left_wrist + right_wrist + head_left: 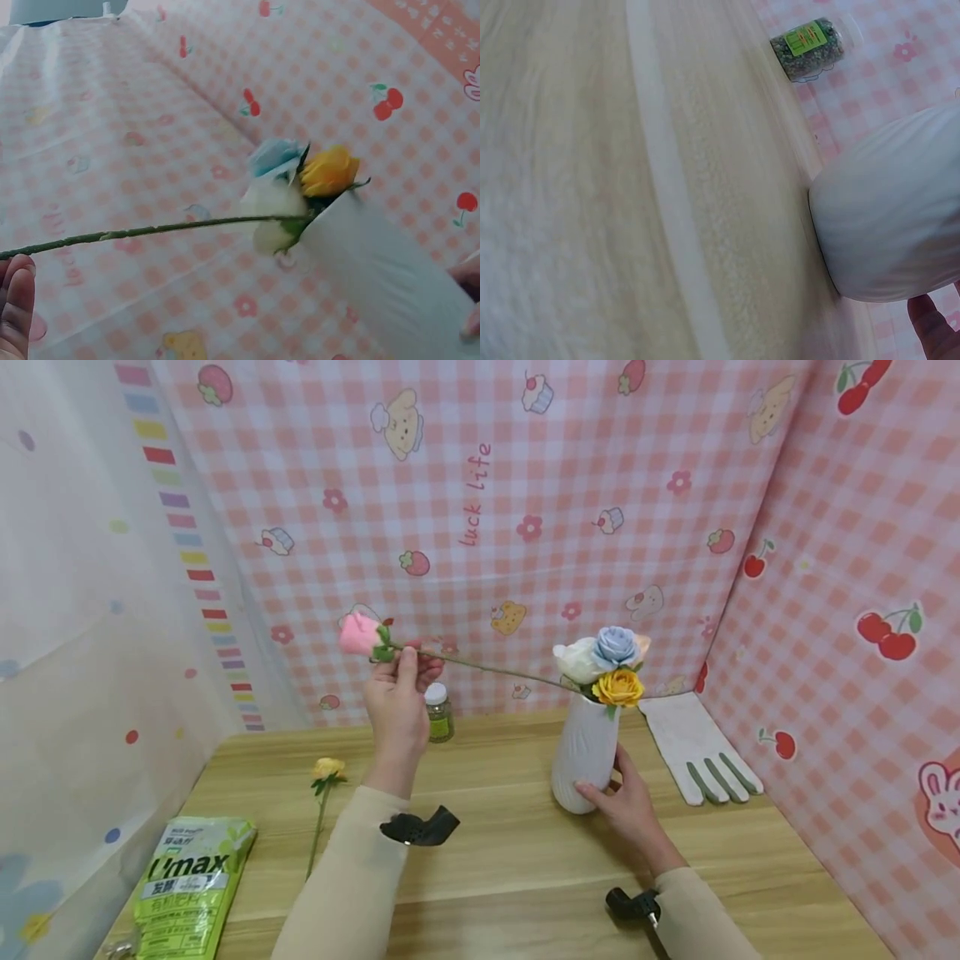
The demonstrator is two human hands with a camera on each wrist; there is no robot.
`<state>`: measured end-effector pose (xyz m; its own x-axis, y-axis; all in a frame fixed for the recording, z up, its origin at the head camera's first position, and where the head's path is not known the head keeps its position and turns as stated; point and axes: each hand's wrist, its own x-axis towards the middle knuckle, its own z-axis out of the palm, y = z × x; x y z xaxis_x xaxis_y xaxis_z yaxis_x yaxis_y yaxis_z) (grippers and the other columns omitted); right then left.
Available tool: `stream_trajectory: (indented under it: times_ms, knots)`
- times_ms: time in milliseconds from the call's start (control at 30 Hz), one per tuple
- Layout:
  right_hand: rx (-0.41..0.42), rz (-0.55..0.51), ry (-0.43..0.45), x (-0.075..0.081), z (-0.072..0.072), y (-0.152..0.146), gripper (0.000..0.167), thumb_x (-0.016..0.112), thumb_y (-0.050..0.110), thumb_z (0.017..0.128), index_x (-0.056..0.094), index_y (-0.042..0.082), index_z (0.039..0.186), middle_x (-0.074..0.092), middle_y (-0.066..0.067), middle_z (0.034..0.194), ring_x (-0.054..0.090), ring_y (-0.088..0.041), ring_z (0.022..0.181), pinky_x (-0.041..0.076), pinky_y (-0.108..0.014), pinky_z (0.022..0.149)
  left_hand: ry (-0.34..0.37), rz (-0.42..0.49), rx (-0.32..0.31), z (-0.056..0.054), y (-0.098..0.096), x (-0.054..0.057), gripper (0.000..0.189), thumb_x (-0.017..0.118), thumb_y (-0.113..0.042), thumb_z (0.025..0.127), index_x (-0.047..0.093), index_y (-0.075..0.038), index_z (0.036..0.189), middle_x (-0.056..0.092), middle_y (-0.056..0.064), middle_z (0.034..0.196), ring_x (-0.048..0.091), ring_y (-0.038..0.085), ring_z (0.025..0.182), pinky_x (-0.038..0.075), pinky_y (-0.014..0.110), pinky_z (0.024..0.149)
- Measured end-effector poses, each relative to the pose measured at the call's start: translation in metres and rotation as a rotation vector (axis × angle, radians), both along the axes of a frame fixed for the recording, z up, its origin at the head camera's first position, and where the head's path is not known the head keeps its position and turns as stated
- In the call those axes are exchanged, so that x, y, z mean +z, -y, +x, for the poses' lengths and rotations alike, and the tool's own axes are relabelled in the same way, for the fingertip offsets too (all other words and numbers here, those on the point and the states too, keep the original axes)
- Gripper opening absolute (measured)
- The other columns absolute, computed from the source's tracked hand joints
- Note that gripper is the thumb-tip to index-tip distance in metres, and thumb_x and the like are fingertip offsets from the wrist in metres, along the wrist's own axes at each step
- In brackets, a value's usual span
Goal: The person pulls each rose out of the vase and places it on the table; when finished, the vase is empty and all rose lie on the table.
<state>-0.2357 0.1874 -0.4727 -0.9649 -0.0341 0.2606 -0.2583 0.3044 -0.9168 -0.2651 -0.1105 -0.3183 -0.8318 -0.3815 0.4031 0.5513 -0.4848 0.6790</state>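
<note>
Left hand (400, 692) pinched a pink rose (359, 634); right hand (632, 807) gripped a ribbed white vase (585, 756).
The thin stem's (495, 669) tip was hidden.

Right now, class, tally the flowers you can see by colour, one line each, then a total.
Pink flower: 1, held in the left hand
White flower: 1
Blue flower: 1
Peach flower: 1, mostly hidden
Yellow flowers: 2, one in the vase, one on the table
Total visible: 6
</note>
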Motion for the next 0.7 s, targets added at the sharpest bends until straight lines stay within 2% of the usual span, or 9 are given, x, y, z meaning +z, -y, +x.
stream_trajectory:
  times_ms: [100, 300, 467, 700]
  knots:
    - [-0.004, -0.001, 0.002, 0.0, 0.0, -0.001, 0.087, 0.077, 0.018, 0.083, 0.023, 0.002, 0.149, 0.041, -0.023, 0.137, 0.039, -0.033, 0.126, 0.038, -0.056, 0.1, 0.006, 0.043, 0.009, 0.004, 0.02, -0.007, 0.016, 0.057, -0.012, 0.097, 0.062, 0.002, 0.094, 0.064, 0.012, 0.082, 0.065, 0.018, 0.069, 0.056, 0.026, 0.068]
    - [-0.002, 0.009, 0.001, -0.002, -0.001, -0.002, 0.087, 0.077, 0.019, 0.084, 0.022, 0.002, 0.15, 0.04, -0.024, 0.138, 0.038, -0.033, 0.127, 0.038, -0.056, 0.1, 0.04, 0.102, 0.073, 0.014, 0.057, -0.022, 0.02, 0.057, -0.015, 0.097, 0.062, 0.004, 0.093, 0.062, 0.014, 0.081, 0.063, 0.019, 0.065, 0.055, 0.025, 0.064]
    - [-0.011, 0.013, -0.024, -0.002, -0.001, -0.003, 0.087, 0.077, 0.018, 0.083, 0.023, 0.003, 0.15, 0.041, -0.023, 0.138, 0.038, -0.032, 0.126, 0.039, -0.056, 0.098, 0.101, 0.012, 0.041, 0.021, 0.073, -0.042, 0.022, 0.058, -0.015, 0.096, 0.063, 0.005, 0.093, 0.06, 0.01, 0.079, 0.061, 0.017, 0.065, 0.054, 0.024, 0.063]
    - [-0.005, 0.005, -0.035, -0.005, -0.003, -0.002, 0.086, 0.077, 0.019, 0.083, 0.024, 0.003, 0.149, 0.042, -0.023, 0.137, 0.039, -0.032, 0.126, 0.039, -0.057, 0.098, 0.241, -0.11, 0.014, 0.025, 0.083, -0.074, 0.019, 0.057, -0.013, 0.097, 0.065, 0.005, 0.094, 0.063, 0.008, 0.08, 0.058, 0.014, 0.065, 0.051, 0.021, 0.06]
